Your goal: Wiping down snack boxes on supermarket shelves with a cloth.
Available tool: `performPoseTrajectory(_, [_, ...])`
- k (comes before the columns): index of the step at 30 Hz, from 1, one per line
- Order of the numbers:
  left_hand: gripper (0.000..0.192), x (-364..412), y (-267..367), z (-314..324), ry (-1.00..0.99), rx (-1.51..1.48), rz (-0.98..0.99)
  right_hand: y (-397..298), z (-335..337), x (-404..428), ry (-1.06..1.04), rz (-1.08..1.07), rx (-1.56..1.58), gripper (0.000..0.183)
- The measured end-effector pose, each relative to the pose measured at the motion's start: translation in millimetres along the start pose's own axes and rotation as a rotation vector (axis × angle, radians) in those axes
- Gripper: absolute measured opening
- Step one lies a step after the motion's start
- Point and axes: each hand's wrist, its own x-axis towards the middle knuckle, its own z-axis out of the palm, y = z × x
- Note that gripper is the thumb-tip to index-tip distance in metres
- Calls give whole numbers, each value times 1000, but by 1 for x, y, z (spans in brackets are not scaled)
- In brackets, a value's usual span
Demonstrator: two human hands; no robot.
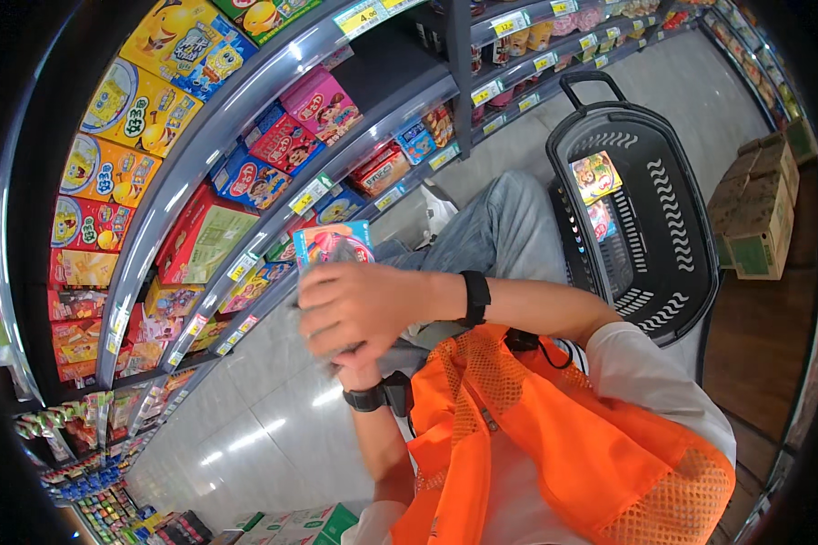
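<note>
My right hand (361,306) is curled over a blurred grey, cloth-like thing (345,253), in front of the lower snack shelves. Beneath it, my left hand (352,358) is mostly covered, so its fingers and what they hold are hidden. A small blue snack box (305,244) with a pink picture shows just beyond my knuckles. Whether a hand holds this box cannot be made out. Both wrists wear black bands.
Shelves of boxed snacks (252,184) with price tags curve along the left. Beside my bent jeans-clad leg (518,211) stands a black shopping basket (699,272), containing a yellow box (596,176) and a blue-and-pink box (601,221). Brown cartons (753,204) sit at the right.
</note>
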Motion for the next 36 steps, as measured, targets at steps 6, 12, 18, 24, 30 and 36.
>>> performPoseTrajectory(6, [57, -6, -3, 15, -68, -13, 11, 1, -9, 8, 356, 319, -159, 23])
performPoseTrajectory(12, [56, -22, 2, 0, -108, 140, 52, -2, 2, 2, 199, 87, -31, 25])
performPoseTrajectory(18, [55, -33, 4, -28, -20, 701, 132, -14, 1, -16, 298, 298, -160, 21])
performPoseTrajectory(24, [54, -7, 9, -25, -86, 1480, 422, -13, -6, -28, 100, 273, 23, 24])
performPoseTrajectory(30, [51, 10, 20, 13, 141, 145, -67, -15, 14, -55, 75, 489, -69, 32])
performPoseTrajectory(36, [67, 2, 17, 7, 193, 146, -96, -15, 31, -72, -95, 379, -95, 48])
